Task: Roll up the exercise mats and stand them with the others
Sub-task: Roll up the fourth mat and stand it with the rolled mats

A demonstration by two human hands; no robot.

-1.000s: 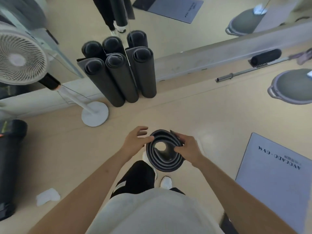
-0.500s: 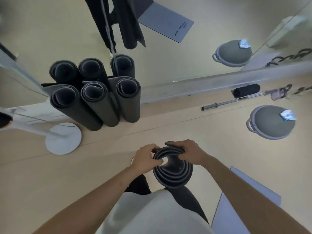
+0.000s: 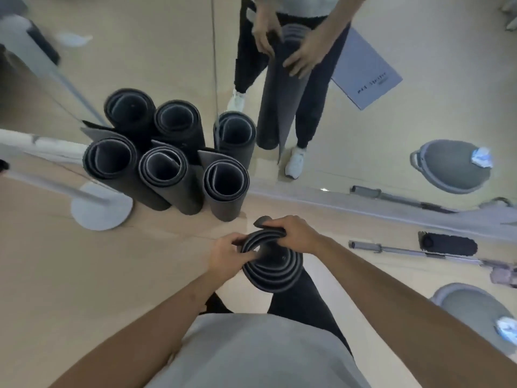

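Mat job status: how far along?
Done: three rolled mats stand at the mirror. In hand: another rolled mat, upright, with the left hand and right hand gripping its top edge. Left: stand it beside those three. The mirror also shows a flat mat, not yet rolled.

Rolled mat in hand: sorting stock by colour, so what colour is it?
The rolled mat is dark charcoal, its coil edges paler grey; head view.

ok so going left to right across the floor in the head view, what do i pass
white fan base → standing rolled mats → held rolled mat → grey balance dome
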